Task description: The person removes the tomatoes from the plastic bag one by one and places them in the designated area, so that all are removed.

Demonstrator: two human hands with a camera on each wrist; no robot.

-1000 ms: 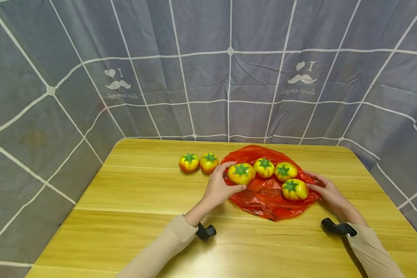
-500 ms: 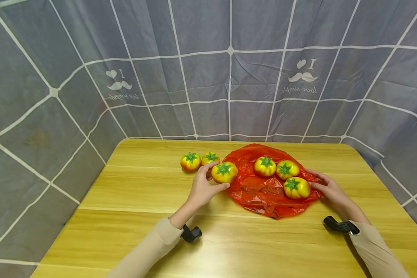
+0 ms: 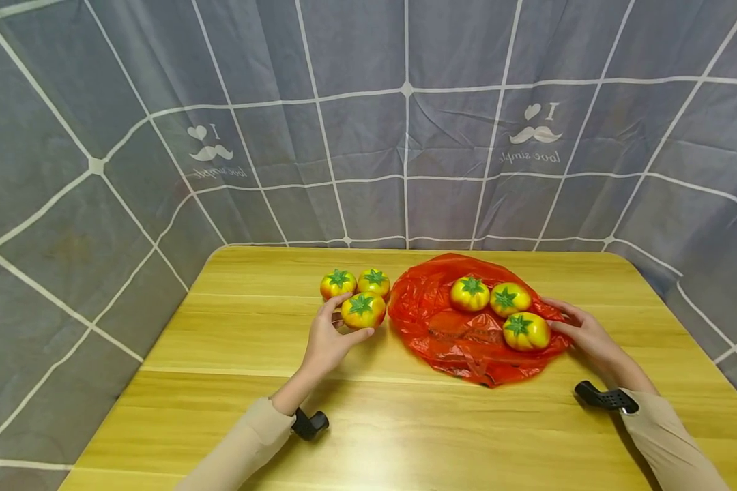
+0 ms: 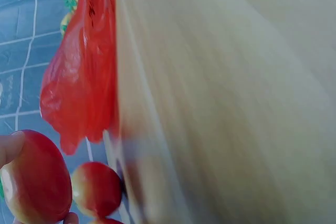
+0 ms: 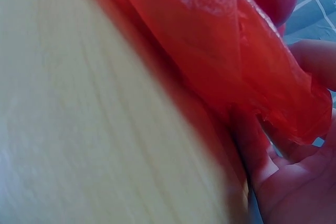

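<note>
My left hand [image 3: 327, 342] grips a yellow-red tomato [image 3: 365, 312] with a green star-shaped top, thumb on the near side and fingers behind. In the left wrist view this tomato [image 4: 41, 182] shows its red underside. Just behind it in the head view stand two similar tomatoes [image 3: 338, 281] on the table. On the right lies a crumpled red plastic bag [image 3: 467, 351] with three tomatoes [image 3: 526, 331] on it. The right hand [image 3: 589, 343] holds the bag's right edge; in the right wrist view the red film [image 5: 210, 51] runs between thumb and fingers.
The wooden table [image 3: 436, 436] ends at a grey curtain [image 3: 362, 136] with white grid lines, which hangs behind and along both sides. A black wrist mount [image 3: 310, 424] sits on the left wrist, another mount [image 3: 604, 397] on the right.
My left hand has carried its tomato leftward, off the red bag and over to the two tomatoes at the left. The right hand has stayed at the bag's edge.
</note>
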